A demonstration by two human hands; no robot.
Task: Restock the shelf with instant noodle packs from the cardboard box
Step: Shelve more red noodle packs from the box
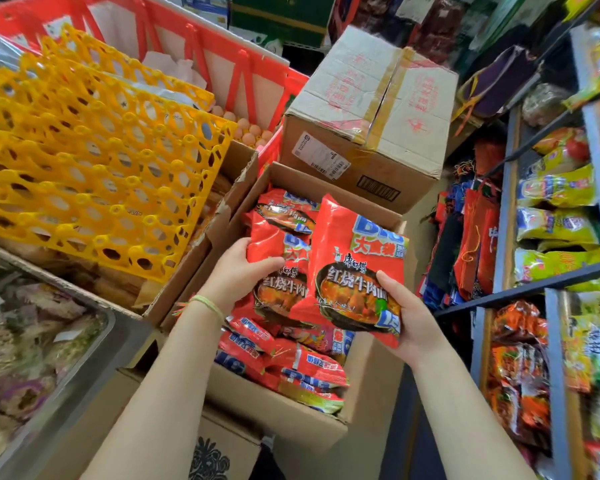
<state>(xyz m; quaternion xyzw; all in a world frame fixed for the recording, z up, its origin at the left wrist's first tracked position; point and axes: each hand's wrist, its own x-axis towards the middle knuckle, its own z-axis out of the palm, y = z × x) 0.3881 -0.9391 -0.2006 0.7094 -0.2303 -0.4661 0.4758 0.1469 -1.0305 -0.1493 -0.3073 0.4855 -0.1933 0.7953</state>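
Observation:
An open cardboard box in the middle holds several red instant noodle packs. My left hand grips one red pack by its left edge, just above the box. My right hand grips a second red pack at its lower right corner, overlapping the first. The shelf stands at the right, its blue frame filled with yellow and orange snack and noodle packs.
A sealed cardboard box sits behind the open one. Yellow plastic egg trays lie stacked at the left over a red crate with eggs. A metal tray of snacks is at the lower left.

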